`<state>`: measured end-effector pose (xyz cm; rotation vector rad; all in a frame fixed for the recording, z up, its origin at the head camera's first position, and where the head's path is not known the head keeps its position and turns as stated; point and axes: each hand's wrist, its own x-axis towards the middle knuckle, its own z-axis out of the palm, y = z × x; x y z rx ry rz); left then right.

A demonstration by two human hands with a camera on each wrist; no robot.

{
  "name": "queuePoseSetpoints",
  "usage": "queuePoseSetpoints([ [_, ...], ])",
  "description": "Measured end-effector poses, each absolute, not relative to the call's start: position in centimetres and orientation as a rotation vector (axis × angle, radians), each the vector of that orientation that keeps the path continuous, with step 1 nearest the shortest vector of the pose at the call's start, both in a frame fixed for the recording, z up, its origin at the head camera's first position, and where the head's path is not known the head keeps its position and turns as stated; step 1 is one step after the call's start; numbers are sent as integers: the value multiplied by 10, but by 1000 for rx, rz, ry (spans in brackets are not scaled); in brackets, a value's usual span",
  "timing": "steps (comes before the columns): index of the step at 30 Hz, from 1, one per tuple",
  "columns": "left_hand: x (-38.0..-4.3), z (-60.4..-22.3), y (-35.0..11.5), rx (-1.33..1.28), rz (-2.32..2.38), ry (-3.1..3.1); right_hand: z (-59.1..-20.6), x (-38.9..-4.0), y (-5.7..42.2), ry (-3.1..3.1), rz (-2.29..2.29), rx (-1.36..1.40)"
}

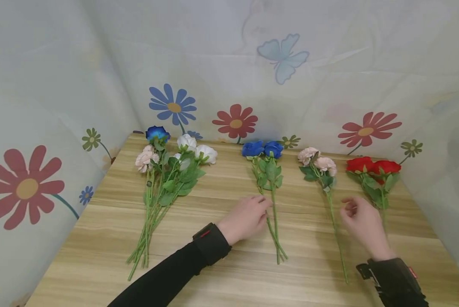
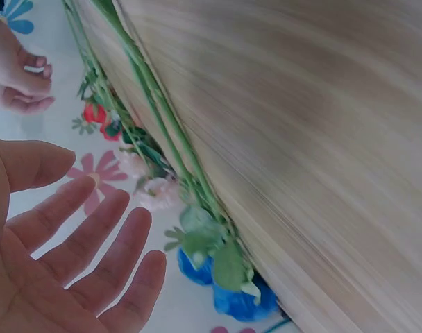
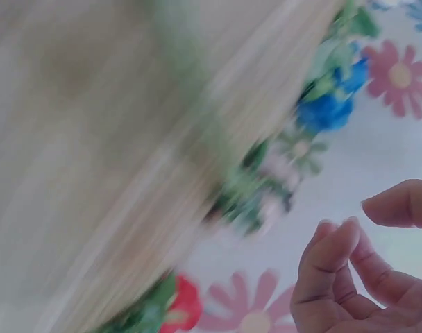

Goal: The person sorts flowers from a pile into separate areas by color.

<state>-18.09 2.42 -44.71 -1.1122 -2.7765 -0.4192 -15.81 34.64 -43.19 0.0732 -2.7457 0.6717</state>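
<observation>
Two blue roses (image 1: pixel 272 149) lie with crossed stems at the middle of the table. My left hand (image 1: pixel 246 218) hovers over their stems, its fingers spread and slightly bent in the left wrist view, holding nothing. To the right lies a pink flower stem (image 1: pixel 325 165) with two blooms. Between that stem and the red roses (image 1: pixel 386 166) is my right hand (image 1: pixel 364 224). Its fingers are loosely curled, and the right wrist view shows the thumb (image 3: pixel 398 205) apart from them with nothing between. Part of the red roses' stems is hidden behind this hand.
At the table's left lies a mixed bunch with a blue rose (image 1: pixel 157 133), pale pink blooms (image 1: pixel 146 159) and white roses (image 1: pixel 206 154), stems crossing. A flower-printed cloth (image 1: pixel 214 64) stands behind and beside the wooden table (image 1: pixel 99 247).
</observation>
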Motion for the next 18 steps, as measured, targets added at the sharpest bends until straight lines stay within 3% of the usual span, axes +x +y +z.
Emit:
queuePoseSetpoints([
  [18,-178,-449,-61,-742,-532,-2783,-427,-187,211,-2712,1313,284],
])
